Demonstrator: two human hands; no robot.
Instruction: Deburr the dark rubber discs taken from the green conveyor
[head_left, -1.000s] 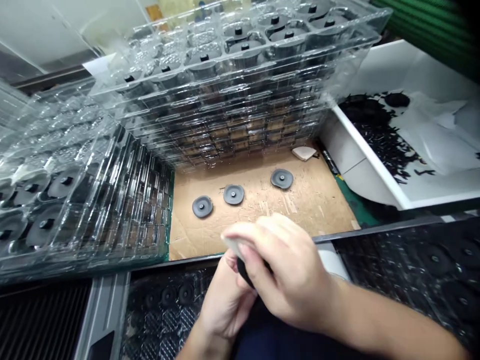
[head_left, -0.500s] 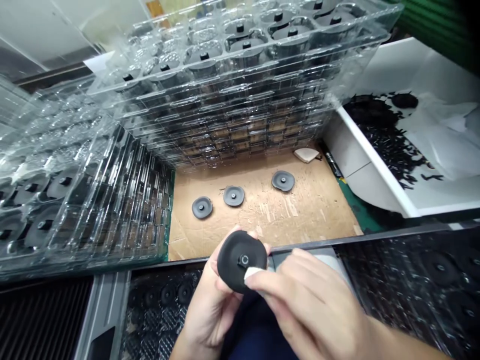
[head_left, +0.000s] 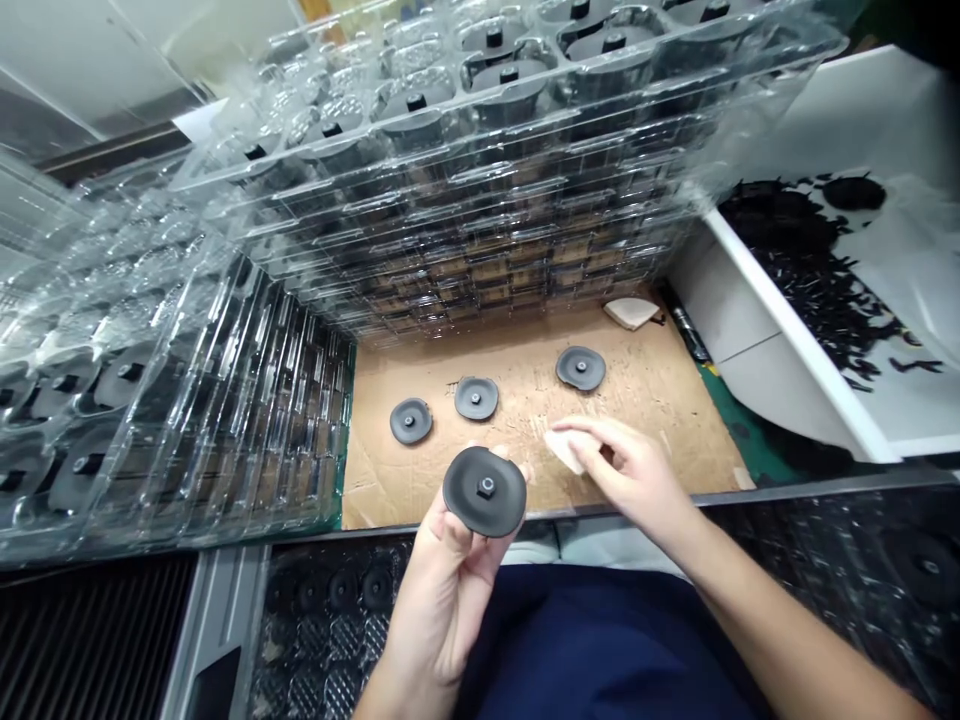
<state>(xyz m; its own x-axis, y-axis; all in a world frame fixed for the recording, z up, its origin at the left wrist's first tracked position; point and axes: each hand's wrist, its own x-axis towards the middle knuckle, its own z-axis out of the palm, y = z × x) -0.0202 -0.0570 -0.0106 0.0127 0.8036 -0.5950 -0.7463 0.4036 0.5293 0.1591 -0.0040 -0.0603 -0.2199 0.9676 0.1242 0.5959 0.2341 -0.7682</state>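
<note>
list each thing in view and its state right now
left hand: gripping black disc by its edge
black disc: held up, hub facing camera
right hand: apart from disc, pinching white piece
white piece: in fingertips
three loose discs: flat on cardboard
clear trays: stacked, top part-filled
white bin: holds black scraps

The scene is evenly and brightly lit from above, with white glare speckling the ridges of the clear plastic trays (head_left: 480,150) and washing out the white bin (head_left: 862,130) to the right of them, whereas the cardboard sheet (head_left: 525,400) below the trays takes a soft, flat light with only faint shadows. The wide lens bends and stretches straight lines toward the picture's edges, most of all on the stack of trays at far left (head_left: 112,400). The right hand (head_left: 630,475) is slightly smeared, the left hand (head_left: 450,590) and its black disc (head_left: 484,490) fairly sharp.
</note>
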